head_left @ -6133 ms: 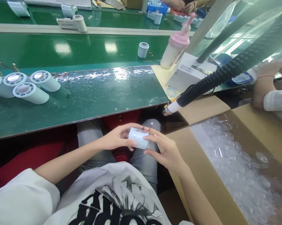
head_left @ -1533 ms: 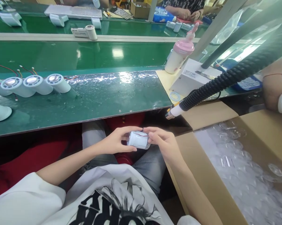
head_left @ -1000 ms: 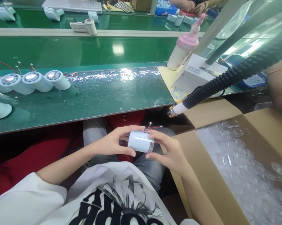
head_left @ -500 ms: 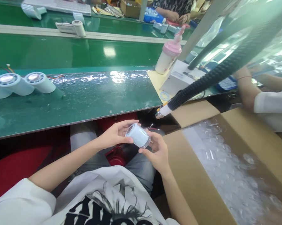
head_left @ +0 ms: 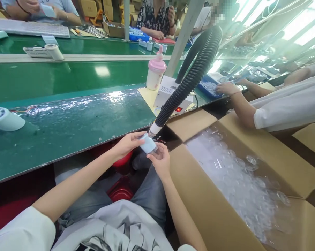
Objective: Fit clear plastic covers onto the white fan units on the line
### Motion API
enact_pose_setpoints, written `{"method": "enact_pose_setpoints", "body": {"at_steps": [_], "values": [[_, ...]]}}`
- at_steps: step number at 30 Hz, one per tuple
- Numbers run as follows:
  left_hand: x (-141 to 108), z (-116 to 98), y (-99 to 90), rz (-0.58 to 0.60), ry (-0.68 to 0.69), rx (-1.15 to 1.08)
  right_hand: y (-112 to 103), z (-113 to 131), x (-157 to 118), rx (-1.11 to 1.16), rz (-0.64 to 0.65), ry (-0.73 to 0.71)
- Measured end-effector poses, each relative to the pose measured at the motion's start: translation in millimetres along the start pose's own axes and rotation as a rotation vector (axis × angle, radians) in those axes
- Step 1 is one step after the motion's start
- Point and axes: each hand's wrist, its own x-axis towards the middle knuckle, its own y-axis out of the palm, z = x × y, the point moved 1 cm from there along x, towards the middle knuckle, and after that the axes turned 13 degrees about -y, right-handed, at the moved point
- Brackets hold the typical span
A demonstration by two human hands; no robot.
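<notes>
A light blue cylinder with clear plastic around its ends is held over my lap, tilted. My left hand grips its left end between thumb and fingers. At the lower right end, my right hand has its fingers and thumb closed on it. Thin wires with a small white connector stick out beside it. The white nozzle of a black ribbed hose points down at the cylinder's upper edge; whether they touch I cannot tell. The hose comes from a white box with a lit red switch.
An open cardboard box full of clear plastic pieces stands at my right. A pink-lidded bottle is on the green bench. More light blue parts lie at left. A co-worker's arm reaches in from the right.
The view has swung right and up. The cylinder, still in both hands, is now right under the hose nozzle; before, there was a gap between them.
</notes>
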Motion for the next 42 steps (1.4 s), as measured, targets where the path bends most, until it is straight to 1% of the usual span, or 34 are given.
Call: {"method": "enact_pose_setpoints", "body": {"at_steps": [3, 7, 10, 13, 14, 17, 20, 22, 24, 27, 32, 38, 40, 42], "values": [[-10, -3, -5.0, -0.027, 0.008, 0.017, 4, 3, 1, 0.016, 0.064, -0.003], [-34, -7, -10.4, -0.041, 0.015, 0.065, 4, 17, -2, 0.011, 0.165, -0.018], [-58, -8, -11.7, 0.010, 0.046, 0.167, 1, 33, -7, -0.009, 0.280, -0.069], [-82, -9, -10.2, 0.075, 0.166, 0.361, -1, 49, -13, 0.000, 0.369, -0.119], [-89, -10, -9.5, 0.065, 0.222, 0.434, -1, 54, -15, 0.011, 0.378, -0.118], [-103, -14, -6.9, -0.018, 0.409, 0.684, -1, 66, -18, 0.015, 0.388, -0.093], [-112, -19, -2.9, -0.023, 0.593, 0.926, -2, 75, -20, -0.014, 0.400, -0.082], [-116, -22, -0.4, -0.003, 0.649, 1.053, -4, 80, -21, 0.008, 0.405, -0.071], [-119, -24, 1.5, 0.003, 0.651, 1.127, -6, 84, -22, 0.067, 0.404, -0.040], [-125, -25, 4.0, 0.007, 0.626, 1.156, -7, 87, -23, 0.139, 0.388, 0.015], [-133, -26, 7.8, 0.008, 0.599, 1.169, -7, 88, -24, 0.146, 0.377, 0.087], [-133, -20, 8.9, 0.024, 0.615, 1.021, -3, 85, -21, 0.159, 0.378, 0.156], [-132, -17, 8.1, 0.047, 0.598, 1.016, -3, 84, -21, 0.150, 0.405, 0.152], [-130, -14, 6.9, 0.053, 0.575, 0.963, -3, 84, -21, 0.107, 0.451, 0.105]]}}
